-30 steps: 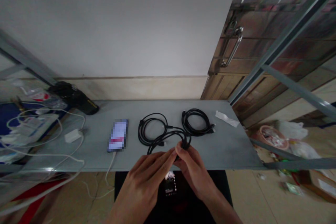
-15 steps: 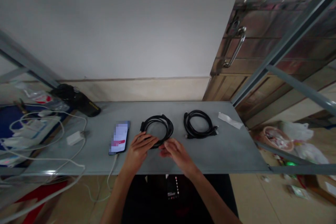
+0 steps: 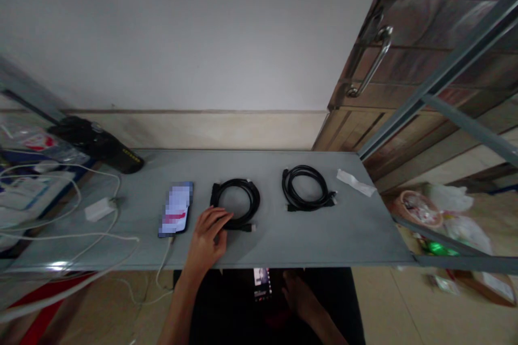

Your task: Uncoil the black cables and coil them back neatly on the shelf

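My left hand (image 3: pixel 209 236) lies on the grey table (image 3: pixel 324 237) with its fingers stretched out, the fingertips touching the near left edge of a coiled black cable (image 3: pixel 236 203). A second coiled black cable (image 3: pixel 306 188) lies to the right, apart from both hands. My right hand (image 3: pixel 297 294) hangs below the table's front edge in shadow over dark clothing, holding nothing that I can see; its fingers look loosely spread. A phone (image 3: pixel 177 209) with a lit screen lies just left of my left hand.
A white charging lead (image 3: pixel 164 264) runs from the phone over the front edge. A white charger (image 3: pixel 97 208) and white cables lie at the left, a black bottle (image 3: pixel 97 144) on its side behind them. A white paper strip (image 3: pixel 356 183) lies near the table's right end.
The loose cable is now a neat coil on the table. My right hand has let go and dropped below the table edge; my left hand stays at the coil. The view shifted slightly right.
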Tool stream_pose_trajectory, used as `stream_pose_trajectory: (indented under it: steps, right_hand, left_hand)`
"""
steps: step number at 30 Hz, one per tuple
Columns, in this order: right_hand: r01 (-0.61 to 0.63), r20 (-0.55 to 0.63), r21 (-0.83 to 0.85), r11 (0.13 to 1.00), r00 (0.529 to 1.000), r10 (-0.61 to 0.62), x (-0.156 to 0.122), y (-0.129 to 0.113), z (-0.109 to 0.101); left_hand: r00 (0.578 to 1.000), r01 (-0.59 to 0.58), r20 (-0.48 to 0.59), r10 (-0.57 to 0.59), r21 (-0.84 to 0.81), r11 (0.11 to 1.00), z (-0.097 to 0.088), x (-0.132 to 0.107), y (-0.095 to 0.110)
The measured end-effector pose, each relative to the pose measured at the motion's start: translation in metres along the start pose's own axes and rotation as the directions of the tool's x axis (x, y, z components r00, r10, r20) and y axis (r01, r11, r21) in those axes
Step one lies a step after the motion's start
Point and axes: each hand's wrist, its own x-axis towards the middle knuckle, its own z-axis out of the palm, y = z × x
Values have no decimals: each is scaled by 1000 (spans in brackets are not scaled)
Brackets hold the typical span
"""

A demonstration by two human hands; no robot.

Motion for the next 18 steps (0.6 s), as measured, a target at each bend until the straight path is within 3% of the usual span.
stream_pose_trajectory:
  steps: [5,9,18]
  right_hand:
    - [12,78,25,1000,997,-14,21,9,25]
    - [38,46,61,997,998,-40,29,5,42]
    - [-80,-83,56,995,993,85,45,-16,95]
  left_hand:
    - [990,73,-121,-66,59,996,-9,-1,7]
    - [966,143,-226,-121,82,986,-11,0,7]
    - [956,191,-244,-161,104,976,-9,0,6]
